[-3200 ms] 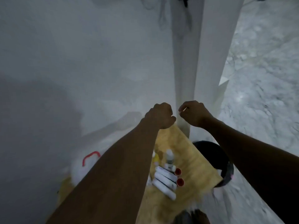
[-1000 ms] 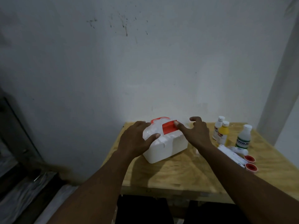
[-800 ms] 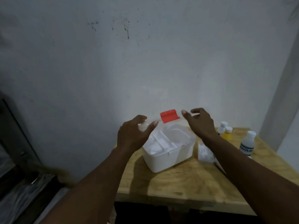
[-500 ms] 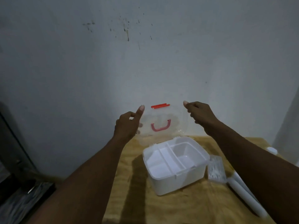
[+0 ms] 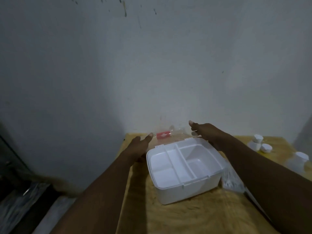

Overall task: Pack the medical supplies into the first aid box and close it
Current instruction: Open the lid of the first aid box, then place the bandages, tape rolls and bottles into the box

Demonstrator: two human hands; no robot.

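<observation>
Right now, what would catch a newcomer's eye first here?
The open white first aid box on the wooden table, its compartments empty. Behind it, the left hand and right hand flank the clear lid with its red latch, near the wall. White-capped bottles stand at the far right.

A pale grey-white plastered wall (image 5: 152, 68) fills most of the view, dim and unevenly lit, brighter toward the middle and darker to its left. A few dark specks and a thin streak (image 5: 125, 13) mark the wall high up. Pushed against the foot of the wall stands a yellowish plywood worktop (image 5: 185, 215) with visible grain. Left of the worktop and lower down lies a dark, blurred floor area (image 5: 22, 196) with a paler strip (image 5: 55, 215) running along it; what it is made of cannot be told.
</observation>
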